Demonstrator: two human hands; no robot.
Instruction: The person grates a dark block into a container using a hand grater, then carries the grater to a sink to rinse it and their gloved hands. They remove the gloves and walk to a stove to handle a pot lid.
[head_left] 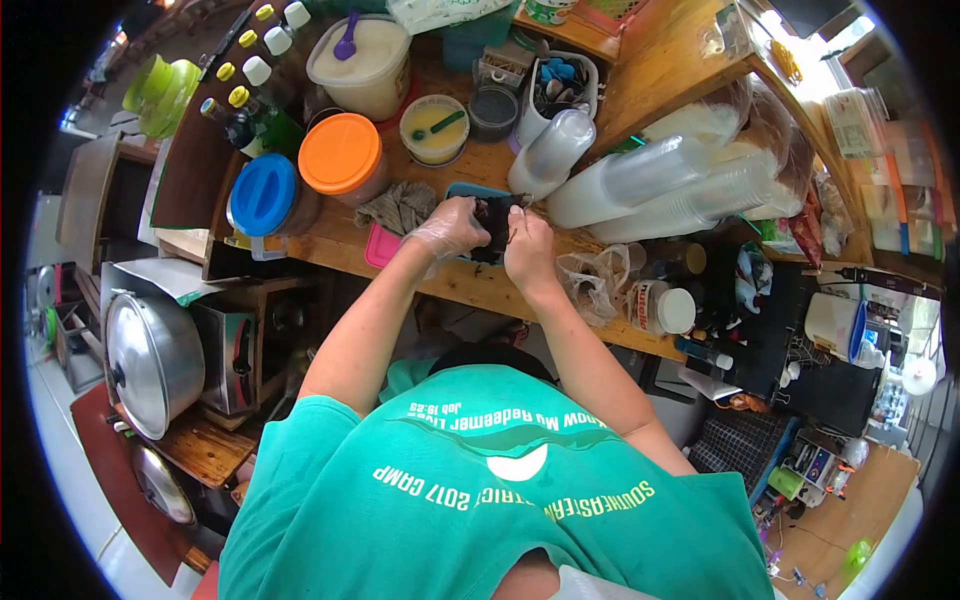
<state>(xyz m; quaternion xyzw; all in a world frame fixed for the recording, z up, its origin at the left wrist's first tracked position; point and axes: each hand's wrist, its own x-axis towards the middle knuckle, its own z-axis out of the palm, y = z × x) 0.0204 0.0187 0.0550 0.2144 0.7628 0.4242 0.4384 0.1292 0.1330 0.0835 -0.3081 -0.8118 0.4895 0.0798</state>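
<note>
My left hand, in a clear plastic glove, reaches into a small blue tray at the near edge of the wooden counter. Its fingers curl against a dark brown, almost black mass in the tray. My right hand looks bare and is closed at the tray's right side, thumb and fingers pinched together. Something thin and dark shows at its fingertips, too small to name. A crumpled grey cloth lies left of my gloved hand, above a pink lid-like item.
Behind the tray stand an orange-lidded tub, a blue-lidded pitcher, a tub with yellow contents, and several bottles. Stacked clear plastic cups lie to the right, near a plastic bag and a white-lidded jar.
</note>
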